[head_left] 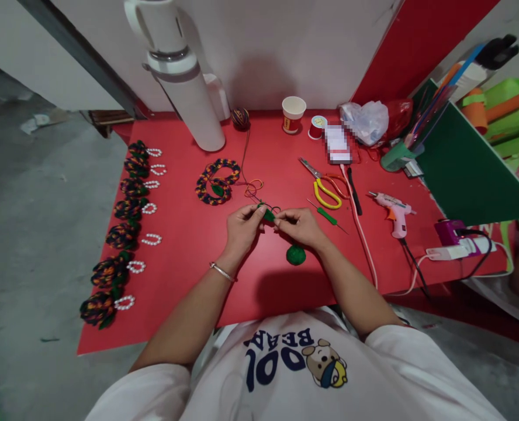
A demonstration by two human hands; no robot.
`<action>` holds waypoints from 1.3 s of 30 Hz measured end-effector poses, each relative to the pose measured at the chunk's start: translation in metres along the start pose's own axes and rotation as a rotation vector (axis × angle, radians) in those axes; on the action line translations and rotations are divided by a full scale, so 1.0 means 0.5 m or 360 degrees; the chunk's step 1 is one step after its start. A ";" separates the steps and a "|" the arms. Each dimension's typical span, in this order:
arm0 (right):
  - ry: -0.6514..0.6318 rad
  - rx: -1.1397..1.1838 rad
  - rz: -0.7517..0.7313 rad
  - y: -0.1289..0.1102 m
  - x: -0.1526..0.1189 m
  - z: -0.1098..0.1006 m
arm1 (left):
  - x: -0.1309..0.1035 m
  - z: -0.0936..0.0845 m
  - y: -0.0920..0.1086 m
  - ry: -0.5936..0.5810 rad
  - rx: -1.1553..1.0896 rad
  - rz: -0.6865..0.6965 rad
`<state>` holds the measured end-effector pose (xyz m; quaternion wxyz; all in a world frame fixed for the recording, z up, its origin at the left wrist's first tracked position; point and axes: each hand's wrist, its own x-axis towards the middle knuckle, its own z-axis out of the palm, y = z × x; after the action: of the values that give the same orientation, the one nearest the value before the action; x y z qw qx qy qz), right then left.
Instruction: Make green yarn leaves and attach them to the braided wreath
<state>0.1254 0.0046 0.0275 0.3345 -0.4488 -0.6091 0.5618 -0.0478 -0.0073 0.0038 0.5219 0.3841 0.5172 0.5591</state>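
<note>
Over the middle of the red table (251, 292), my left hand (244, 229) pinches one end of a small green knitted piece (268, 215). The fingers of my right hand (301, 227) close on the piece's other end. Dark yarn runs from it up to a multicoloured yarn ball (241, 118) at the back. A green yarn ball (296, 254) lies just below my right hand. Beyond my left hand rests a curled, multicoloured braided strip (215, 186) with a green bit inside. A green-handled hook (327, 216) lies to the right of my right hand.
Several dark yarn flowers (123, 235) with bead rings (149, 209) line the left edge. A tall white flask (198, 105), paper cup (293, 114), thread spool (317, 127) and plastic bag (369, 121) stand behind. Scissors (327, 193), a glue gun (395, 213) and cables lie right.
</note>
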 end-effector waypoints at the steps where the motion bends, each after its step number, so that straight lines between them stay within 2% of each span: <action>1: -0.0011 0.0006 -0.0004 0.000 0.000 0.000 | 0.000 0.001 0.003 -0.0006 -0.0029 -0.0026; 5: -0.0022 0.0007 -0.0008 0.005 -0.002 -0.001 | -0.001 0.002 0.020 -0.0073 -0.0170 -0.0159; 8: 0.0181 -0.0014 -0.0081 0.013 0.003 -0.002 | -0.006 0.001 0.023 -0.0172 -0.0192 -0.0244; 11: 0.0368 -0.0216 -0.0316 0.022 0.013 -0.005 | -0.010 -0.001 0.018 -0.0288 -0.0191 -0.0257; 14: 0.0323 -0.0340 -0.0523 0.032 0.020 -0.006 | -0.014 -0.002 0.013 -0.0377 -0.0224 -0.0269; 19: 0.0251 -0.0492 -0.0577 0.051 0.022 -0.001 | -0.015 -0.005 0.007 -0.0476 -0.0246 -0.0250; 23: 0.0304 -0.0659 -0.0564 0.061 0.023 -0.001 | -0.015 -0.009 0.001 -0.0458 -0.0192 -0.0253; 30: 0.0599 -0.0745 -0.0616 0.055 0.022 -0.006 | -0.017 -0.004 0.015 -0.0429 -0.0137 -0.0242; 33: 0.0622 -0.0796 -0.0567 0.054 0.022 -0.006 | -0.018 -0.001 0.026 -0.0388 -0.0170 -0.0301; 39: 0.0617 -0.0838 -0.0533 0.055 0.024 -0.008 | -0.012 -0.006 0.027 -0.0344 -0.0013 -0.0338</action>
<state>0.1293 0.0163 -0.0001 0.4039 -0.5118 -0.7232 0.2277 -0.0521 -0.0127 0.0173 0.6321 0.3831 0.4935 0.4583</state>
